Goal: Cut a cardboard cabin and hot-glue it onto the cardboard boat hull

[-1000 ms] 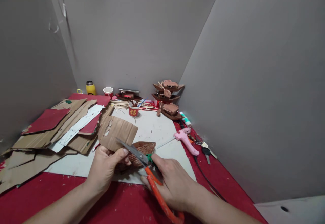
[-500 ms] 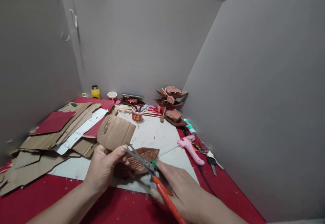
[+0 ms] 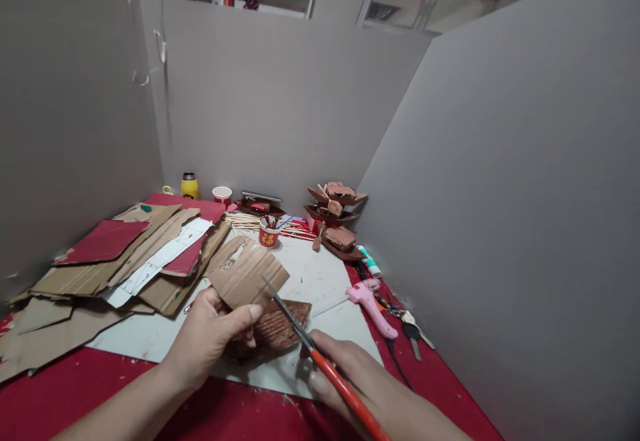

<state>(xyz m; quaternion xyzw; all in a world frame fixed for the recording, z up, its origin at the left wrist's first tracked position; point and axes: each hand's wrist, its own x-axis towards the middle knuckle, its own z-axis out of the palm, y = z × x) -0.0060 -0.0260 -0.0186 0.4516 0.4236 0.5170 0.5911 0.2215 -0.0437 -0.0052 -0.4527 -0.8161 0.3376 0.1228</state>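
A piece of corrugated cardboard [image 3: 250, 272], torn on its upper left surface, is pinched between the thumb and fingers of my left hand [image 3: 215, 324]. My right hand [image 3: 345, 367] grips a pair of scissors [image 3: 305, 337] with orange handles. The blades reach up to the right part of the cardboard, their tip overlapping it; I cannot tell whether they bite into it. Under both hands lies a brown, ridged boat-shaped piece [image 3: 280, 326], partly hidden by the cardboard and my left hand. It rests on a white sheet [image 3: 150, 334].
Cardboard sheets [image 3: 90, 277] are piled at left, with a marked paper strip [image 3: 160, 264] on top. Brown model boats [image 3: 337, 211] are stacked behind. A red paper cup [image 3: 269, 233] stands before thin sticks [image 3: 243, 222]. A pink glue gun [image 3: 373, 307] and keys [image 3: 413, 331] lie at right.
The cardboard has shifted right and tilted clockwise. The scissors' tip has moved right and up, over the cardboard. A green bit near my right hand no longer shows. The camera view has tilted slightly upward.
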